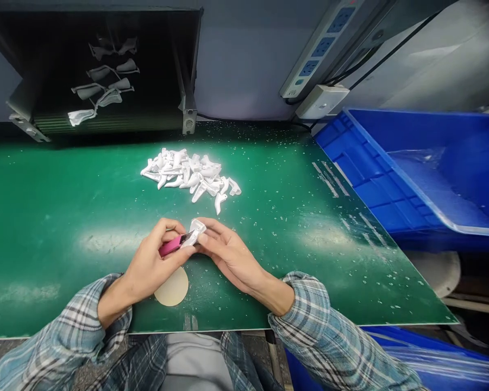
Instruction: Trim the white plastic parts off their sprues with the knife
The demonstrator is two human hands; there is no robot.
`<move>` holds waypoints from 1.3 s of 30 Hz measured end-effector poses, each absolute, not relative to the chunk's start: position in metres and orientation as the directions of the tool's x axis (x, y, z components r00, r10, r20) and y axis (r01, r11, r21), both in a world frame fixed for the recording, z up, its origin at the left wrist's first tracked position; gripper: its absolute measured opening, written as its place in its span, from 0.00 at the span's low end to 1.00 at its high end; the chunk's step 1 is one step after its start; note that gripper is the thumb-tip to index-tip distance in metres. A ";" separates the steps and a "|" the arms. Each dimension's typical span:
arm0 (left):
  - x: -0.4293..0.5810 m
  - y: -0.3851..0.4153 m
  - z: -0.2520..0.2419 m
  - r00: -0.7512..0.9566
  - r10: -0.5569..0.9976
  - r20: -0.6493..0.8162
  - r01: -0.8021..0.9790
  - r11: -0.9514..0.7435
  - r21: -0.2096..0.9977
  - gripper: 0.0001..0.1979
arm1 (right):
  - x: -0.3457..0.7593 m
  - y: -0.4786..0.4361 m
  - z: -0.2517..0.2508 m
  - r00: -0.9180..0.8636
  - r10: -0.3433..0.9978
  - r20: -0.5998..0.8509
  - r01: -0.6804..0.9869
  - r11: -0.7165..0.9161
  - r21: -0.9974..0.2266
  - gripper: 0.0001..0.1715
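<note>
Near frame centre, a curved white plastic piece point(197, 227) is gripped by the fingers of the right hand point(230, 255), a pink-handled blade point(170, 246) by the left hand point(149, 266). Above, a white plastic heap point(185, 171) is left unhandled.

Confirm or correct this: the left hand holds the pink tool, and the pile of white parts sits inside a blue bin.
Wrong on the bin: the head view shows the pile of white parts on the green table. The left hand holds the pink tool.

white plastic piece point(196, 227), curved, tilted, held above table point(309, 255); pink knife point(170, 246) slanted, dark blade point(186, 237) at piece.
</note>
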State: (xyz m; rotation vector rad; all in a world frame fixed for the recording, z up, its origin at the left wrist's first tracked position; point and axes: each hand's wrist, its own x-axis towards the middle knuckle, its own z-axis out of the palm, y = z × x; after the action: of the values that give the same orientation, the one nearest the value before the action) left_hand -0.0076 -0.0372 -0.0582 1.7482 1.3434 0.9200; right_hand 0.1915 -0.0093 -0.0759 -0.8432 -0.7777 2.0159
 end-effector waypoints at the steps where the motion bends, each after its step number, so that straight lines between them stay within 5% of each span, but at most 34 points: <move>1: -0.007 -0.037 -0.058 0.178 0.980 0.087 0.426 -0.156 0.891 0.08 | 0.192 -0.009 -0.076 -0.465 0.844 -0.267 -0.425 -0.477 -0.769 0.21; 5: -0.013 -0.032 -0.057 0.166 0.960 0.227 0.494 -0.280 0.823 0.05 | 0.193 -0.009 -0.077 -0.586 0.778 -0.227 -0.399 -0.521 -0.755 0.18; 9: -0.020 -0.030 -0.057 0.250 0.910 0.330 0.571 -0.414 0.709 0.14 | 0.193 -0.008 -0.076 -0.629 0.725 -0.280 -0.370 -0.596 -0.712 0.17; 14: -0.023 -0.031 -0.061 0.213 0.944 0.253 0.670 -0.329 0.666 0.13 | 0.194 -0.007 -0.073 -0.632 0.713 -0.303 -0.400 -0.635 -0.661 0.21; 21: -0.020 -0.033 -0.064 0.315 0.879 0.359 0.801 -0.449 0.396 0.17 | 0.194 -0.008 -0.075 -0.642 0.703 -0.307 -0.416 -0.655 -0.631 0.21; 25: -0.018 -0.033 -0.064 0.362 0.867 0.343 0.811 -0.474 0.342 0.28 | 0.195 -0.009 -0.075 -0.639 0.702 -0.315 -0.422 -0.663 -0.618 0.21; 35: -0.012 -0.038 -0.064 0.344 0.855 0.388 0.883 -0.435 0.177 0.29 | 0.196 -0.011 -0.077 -0.600 0.737 -0.310 -0.414 -0.618 -0.668 0.18; 39: -0.013 -0.038 -0.060 0.357 0.865 0.354 0.850 -0.458 0.260 0.28 | 0.198 -0.009 -0.075 -0.597 0.750 -0.283 -0.396 -0.583 -0.709 0.17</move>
State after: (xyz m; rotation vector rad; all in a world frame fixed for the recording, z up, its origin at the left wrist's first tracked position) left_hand -0.0127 -0.0382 -0.0599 2.5614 1.6184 0.6990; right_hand 0.1977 -0.0092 -0.0751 -0.7589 -0.7894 2.1870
